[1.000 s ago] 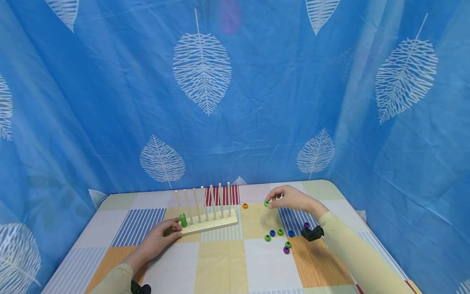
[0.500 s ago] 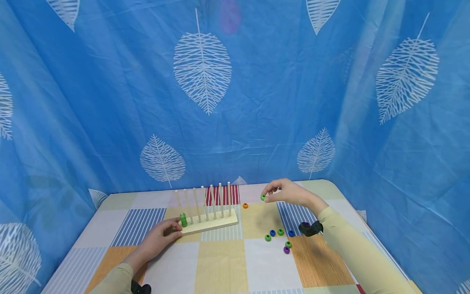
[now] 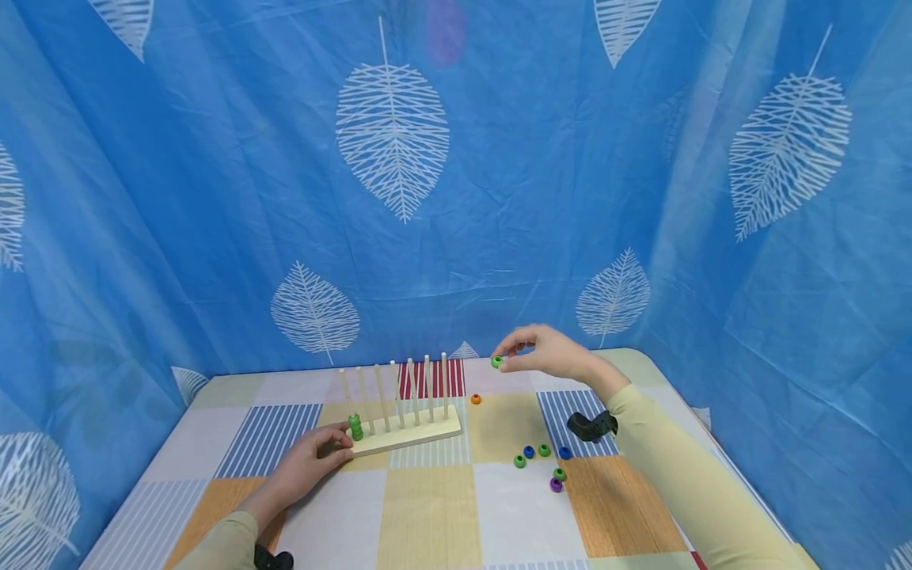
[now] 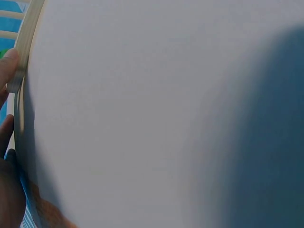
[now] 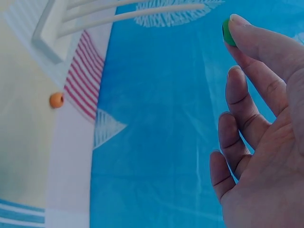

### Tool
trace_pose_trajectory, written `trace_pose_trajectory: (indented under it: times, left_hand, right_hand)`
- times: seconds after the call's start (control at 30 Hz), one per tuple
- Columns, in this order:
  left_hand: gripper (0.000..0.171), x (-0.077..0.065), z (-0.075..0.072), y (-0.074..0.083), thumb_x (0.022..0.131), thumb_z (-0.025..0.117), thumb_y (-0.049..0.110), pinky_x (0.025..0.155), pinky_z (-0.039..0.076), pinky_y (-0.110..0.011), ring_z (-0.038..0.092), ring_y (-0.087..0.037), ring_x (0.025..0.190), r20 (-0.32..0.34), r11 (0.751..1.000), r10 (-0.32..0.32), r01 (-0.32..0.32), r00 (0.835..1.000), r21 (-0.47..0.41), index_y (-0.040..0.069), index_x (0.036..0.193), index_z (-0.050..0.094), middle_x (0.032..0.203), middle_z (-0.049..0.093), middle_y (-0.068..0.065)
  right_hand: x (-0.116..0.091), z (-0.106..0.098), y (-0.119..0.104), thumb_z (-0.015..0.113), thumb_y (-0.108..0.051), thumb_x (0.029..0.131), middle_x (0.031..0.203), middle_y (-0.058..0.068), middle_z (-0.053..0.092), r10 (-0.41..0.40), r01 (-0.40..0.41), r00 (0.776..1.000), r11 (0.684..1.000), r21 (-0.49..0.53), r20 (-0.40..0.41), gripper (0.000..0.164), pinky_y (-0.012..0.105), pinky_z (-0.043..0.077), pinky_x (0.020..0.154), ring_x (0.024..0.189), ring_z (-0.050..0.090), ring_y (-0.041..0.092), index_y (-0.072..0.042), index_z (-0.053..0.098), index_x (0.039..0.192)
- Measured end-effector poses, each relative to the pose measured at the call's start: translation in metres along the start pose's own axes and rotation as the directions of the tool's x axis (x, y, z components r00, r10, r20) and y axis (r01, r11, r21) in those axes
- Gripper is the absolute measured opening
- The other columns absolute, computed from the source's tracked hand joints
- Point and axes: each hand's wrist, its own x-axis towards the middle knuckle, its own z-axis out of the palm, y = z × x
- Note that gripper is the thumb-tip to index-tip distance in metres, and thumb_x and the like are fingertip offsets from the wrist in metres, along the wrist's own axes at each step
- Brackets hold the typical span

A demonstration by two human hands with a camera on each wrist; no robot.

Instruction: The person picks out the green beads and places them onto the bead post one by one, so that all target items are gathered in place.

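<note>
A pale wooden peg rack [image 3: 427,431] with a row of upright pegs stands on the left half of the table. Green beads [image 3: 355,427] sit stacked low on its leftmost peg. My left hand [image 3: 309,461] grips the rack's left end, and the left wrist view has the thumb [image 4: 9,65] against the base. Raised above the table to the right of the rack, my right hand [image 3: 556,354] pinches a green bead [image 3: 496,362] between thumb and fingertips. The bead's hole shows in the head view. In the right wrist view, the other fingers [image 5: 237,90] are loosely bent and hold nothing.
An orange bead [image 3: 476,399] lies just right of the rack. Nearer the front right are loose green, blue and purple beads, among them a blue bead [image 3: 529,452] and a purple bead [image 3: 556,485]. A blue curtain [image 3: 499,198] hangs behind the patchwork tablecloth [image 3: 427,507].
My right hand has risen and moved left toward the rack with the green bead. The left hand and the rack have stayed in place.
</note>
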Motion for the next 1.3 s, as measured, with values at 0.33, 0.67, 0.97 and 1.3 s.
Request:
trace_pose_trajectory:
  times: [0.33, 0.67, 0.97, 1.3]
  left_hand:
    - [0.008, 0.0, 0.0, -0.002, 0.094, 0.076, 0.022, 0.115, 0.03, -0.064, 0.045, -0.043, 0.139, 0.004, 1.0, 0.02, -0.02, 1.0, -0.012, 0.02, 0.095, 0.069, 0.145, 0.057, -0.017]
    - [0.008, -0.001, 0.0, -0.002, 0.094, 0.076, 0.021, 0.116, 0.029, -0.064, 0.045, -0.043, 0.14, -0.004, 1.0, 0.018, -0.018, 1.0, -0.01, 0.02, 0.096, 0.069, 0.145, 0.057, -0.017]
    - [0.008, -0.001, 0.0, -0.001, 0.094, 0.077, 0.021, 0.116, 0.03, -0.063, 0.046, -0.042, 0.139, -0.007, 1.0, 0.022, -0.022, 1.0, -0.006, 0.02, 0.096, 0.069, 0.144, 0.058, -0.016]
    - [0.008, 0.0, 0.0, -0.002, 0.094, 0.077, 0.018, 0.116, 0.031, -0.063, 0.046, -0.043, 0.139, -0.005, 0.999, 0.026, -0.026, 1.0, -0.022, 0.019, 0.095, 0.069, 0.144, 0.058, -0.017]
  right_hand:
    - [0.016, 0.003, -0.023, 0.077, -0.042, 0.092, 0.112, -0.004, 0.068, -0.075, 0.075, 0.997, 0.997, -0.01, 0.001, 0.024, 0.045, 0.049, 0.086, 0.109, 0.053, 0.023, -0.03, 0.076, 0.113]
    - [0.037, 0.013, -0.05, 0.076, -0.04, 0.093, 0.114, -0.006, 0.069, -0.152, 0.152, 0.988, 0.988, 0.007, 0.035, 0.022, 0.046, 0.051, 0.087, 0.11, 0.052, 0.022, -0.031, 0.076, 0.113]
    - [0.056, 0.028, -0.07, 0.075, -0.038, 0.094, 0.111, -0.005, 0.069, -0.209, 0.207, 0.976, 0.978, 0.027, 0.064, 0.019, 0.045, 0.05, 0.086, 0.111, 0.05, 0.025, -0.03, 0.077, 0.111]
    - [0.073, 0.047, -0.087, 0.074, -0.036, 0.095, 0.112, -0.008, 0.069, -0.276, 0.273, 0.954, 0.961, 0.041, 0.117, 0.018, 0.043, 0.048, 0.085, 0.109, 0.05, 0.024, -0.03, 0.077, 0.112]
